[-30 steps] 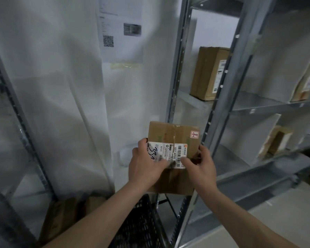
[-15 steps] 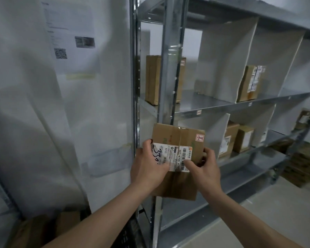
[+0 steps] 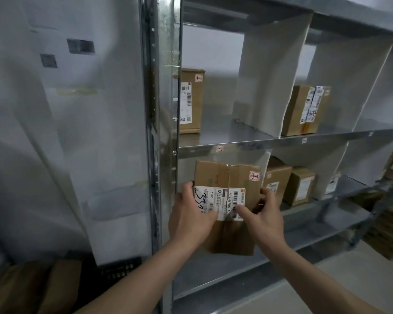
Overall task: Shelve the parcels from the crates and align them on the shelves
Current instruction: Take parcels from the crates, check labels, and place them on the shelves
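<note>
a brown cardboard parcel point(image 3: 227, 193) is being held upright in front of the lower shelf point(image 3: 304, 232), at its left end beside the metal upright. a white barcode label with handwritten digits is showing across its near face, tape is running down its middle, and a small red-marked sticker is sitting at its top right corner. the left hand point(image 3: 191, 216) and right hand point(image 3: 262, 217) are gripping its sides.

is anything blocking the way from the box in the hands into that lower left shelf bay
Nothing visible does. Both the left hand and right hand grip the box in front of the lower left bay, whose visible floor is bare. The other boxes stand beyond the white divider to the right.
</note>
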`<action>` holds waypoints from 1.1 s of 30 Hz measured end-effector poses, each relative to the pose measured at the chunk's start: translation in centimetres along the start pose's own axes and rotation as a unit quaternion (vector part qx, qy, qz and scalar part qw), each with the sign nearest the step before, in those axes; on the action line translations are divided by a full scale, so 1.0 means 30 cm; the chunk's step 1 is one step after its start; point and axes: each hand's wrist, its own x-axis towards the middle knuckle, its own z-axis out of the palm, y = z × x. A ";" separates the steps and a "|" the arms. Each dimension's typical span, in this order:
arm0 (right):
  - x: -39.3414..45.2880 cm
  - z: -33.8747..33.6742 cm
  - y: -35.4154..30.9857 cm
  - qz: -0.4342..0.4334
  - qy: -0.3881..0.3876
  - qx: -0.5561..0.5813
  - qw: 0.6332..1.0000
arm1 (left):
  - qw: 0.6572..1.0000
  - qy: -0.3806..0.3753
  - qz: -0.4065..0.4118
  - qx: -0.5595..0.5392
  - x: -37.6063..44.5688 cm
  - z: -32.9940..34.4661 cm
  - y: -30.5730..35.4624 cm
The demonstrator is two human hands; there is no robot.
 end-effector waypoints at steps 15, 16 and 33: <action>0.257 0.138 0.169 0.039 -0.036 -0.069 0.996 | 0.999 -0.018 -0.029 -0.028 0.248 0.208 -0.125; 0.267 0.148 0.175 0.043 -0.037 -0.068 0.996 | 0.999 -0.011 -0.032 -0.018 0.258 0.215 -0.134; 0.530 0.287 0.320 0.002 -0.158 -0.038 0.987 | 0.986 0.093 -0.134 0.043 0.397 0.371 -0.208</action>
